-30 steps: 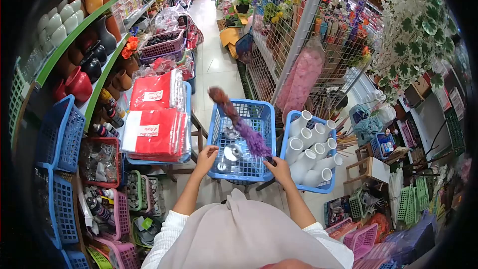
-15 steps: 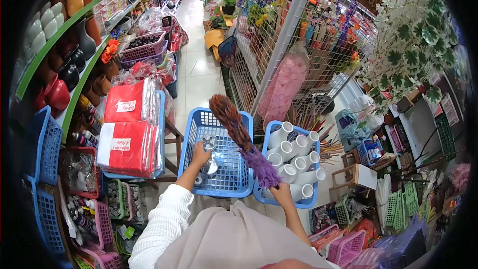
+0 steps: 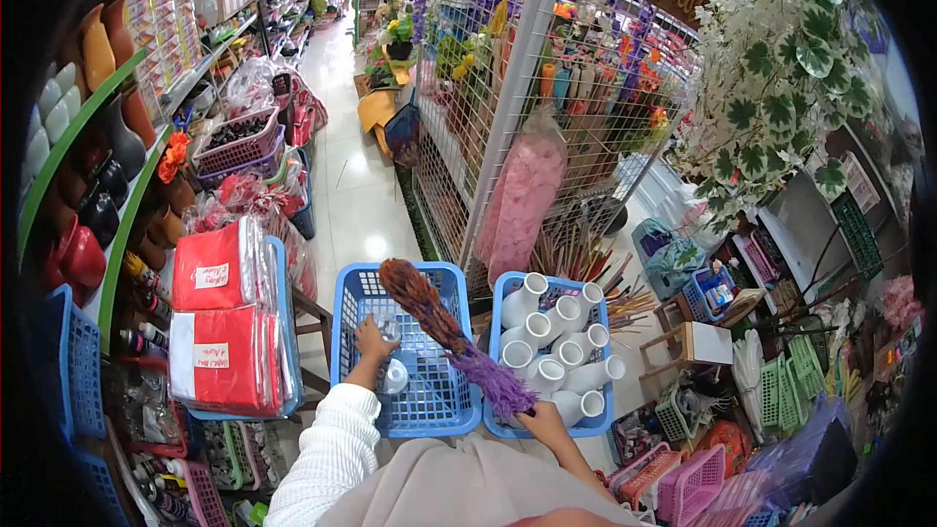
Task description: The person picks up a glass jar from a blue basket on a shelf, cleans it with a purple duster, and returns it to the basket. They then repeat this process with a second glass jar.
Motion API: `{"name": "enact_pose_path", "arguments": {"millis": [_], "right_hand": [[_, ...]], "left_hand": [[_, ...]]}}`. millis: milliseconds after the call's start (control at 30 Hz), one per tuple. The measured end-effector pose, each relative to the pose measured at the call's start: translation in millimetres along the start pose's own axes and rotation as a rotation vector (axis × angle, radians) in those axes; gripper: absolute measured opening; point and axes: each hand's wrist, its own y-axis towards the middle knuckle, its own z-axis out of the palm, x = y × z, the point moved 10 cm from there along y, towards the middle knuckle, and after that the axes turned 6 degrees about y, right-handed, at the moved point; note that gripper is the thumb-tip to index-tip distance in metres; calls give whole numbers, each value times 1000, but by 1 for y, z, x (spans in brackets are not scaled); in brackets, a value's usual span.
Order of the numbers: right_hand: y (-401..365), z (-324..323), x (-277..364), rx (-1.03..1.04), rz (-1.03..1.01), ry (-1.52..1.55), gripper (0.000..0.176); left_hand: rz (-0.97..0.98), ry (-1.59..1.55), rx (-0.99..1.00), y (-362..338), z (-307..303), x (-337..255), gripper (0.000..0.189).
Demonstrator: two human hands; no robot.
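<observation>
My left hand [image 3: 372, 340] reaches into the blue plastic basket [image 3: 344, 278], its fingers bent round a clear glass vessel [image 3: 389, 328] by the basket's left side. A second clear glass piece [image 3: 393, 377] lies just below that hand on the basket floor. In my right hand [image 3: 543, 423] is the purple end of a feather duster [image 3: 435, 332], whose brown end points up and left across the basket. Beside it on the right, another blue basket [image 3: 500, 295] holds several white bottle-shaped vases [image 3: 551, 371], near my right hand. The duster's handle is mostly hidden.
Red and white packaged cloths [image 3: 226, 356] are stacked at the left. Shelves of vases [image 3: 83, 254] stand beyond them. A wire grid rack [image 3: 508, 107] rises ahead, with a pink bag [image 3: 522, 190] hanging on it. A tiled aisle [image 3: 351, 185] runs forward.
The view has shifted, so the baskets sit lower and further left. My left hand has moved with the glass lower in the basket. My right hand still holds the duster.
</observation>
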Motion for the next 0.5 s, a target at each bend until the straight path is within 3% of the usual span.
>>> {"name": "enact_pose_path", "arguments": {"millis": [167,267,400,500], "right_hand": [[9,1,25,43,-103,9,31],[12,-12,48,17,-122,-145,34],[10,-23,77,-8,-212,-176,40],[10,-25,81,-52,-241,-197,44]], "left_hand": [[27,-333,-141,-1,-11,-1,107],[266,-474,-394,-18,-43,-23,106],[462,-781,-382,-56,-81,-50,103],[389,-848,-361,-83,-96,-47,103]]}}
